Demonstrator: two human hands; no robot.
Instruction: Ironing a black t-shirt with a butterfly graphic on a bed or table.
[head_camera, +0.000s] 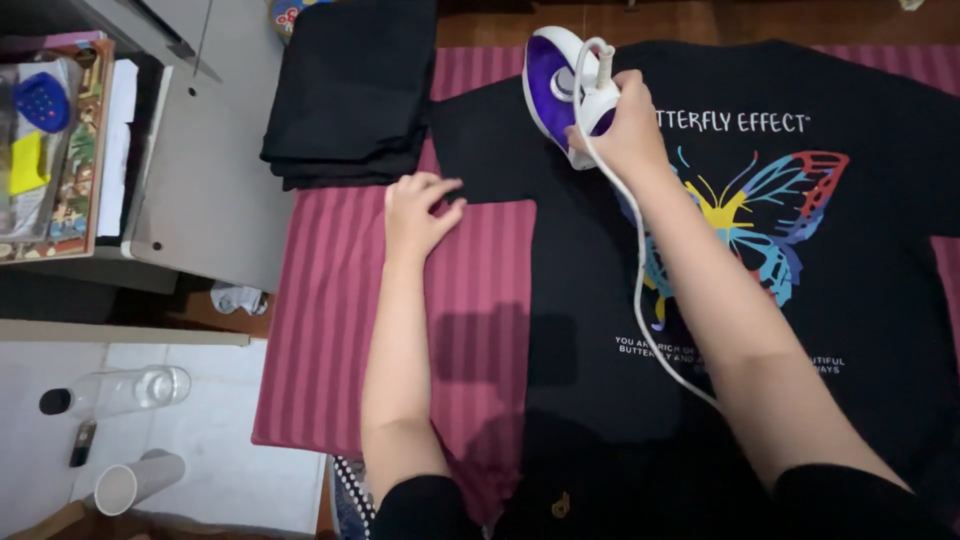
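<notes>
A black T-shirt (860, 300) with a colourful butterfly print lies flat on a striped maroon cloth (330, 330). My right hand (625, 125) grips the handle of a white and purple iron (555, 85), which rests on the shirt's left shoulder. A white cord (640, 300) trails from the iron down along my right forearm. My left hand (420, 212) presses on the edge of the shirt's left sleeve (485, 150), fingers spread and pinching the hem.
A stack of folded black clothes (350, 90) sits at the far left of the cloth. A grey cabinet (215, 190) with books stands to the left. On the white floor lie a clear plastic bottle (125, 390) and a white tube (135, 482).
</notes>
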